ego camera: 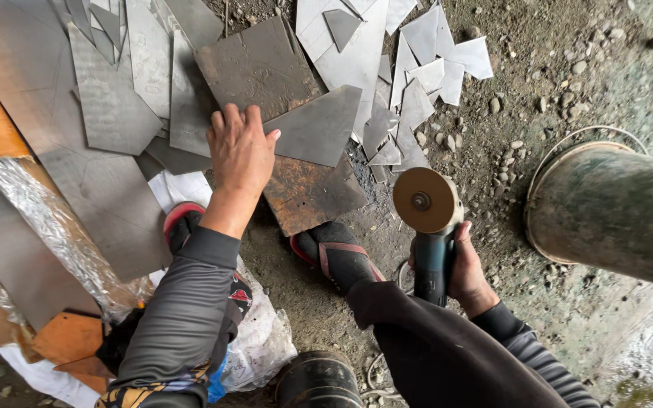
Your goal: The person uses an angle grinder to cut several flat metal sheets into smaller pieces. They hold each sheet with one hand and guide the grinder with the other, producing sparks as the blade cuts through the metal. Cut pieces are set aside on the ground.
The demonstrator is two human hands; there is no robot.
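Nearest us, our right hand (pixel 468 266) is clamped around the handle of an angle grinder (pixel 431 227), its disc facing up. Farther left, our left hand (pixel 240 148) rests flat with fingers spread on a grey metal sheet (pixel 319 125), which overlaps a rusty plate (pixel 311 193) on the gravel ground (pixel 538 75).

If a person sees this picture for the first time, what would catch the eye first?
Probably the blue angle grinder with its round tan disc, gripped in the right hand at centre right. Next, the left hand pressing flat on a grey triangular metal sheet amid scattered metal offcuts. At right lies a large greenish cylinder.
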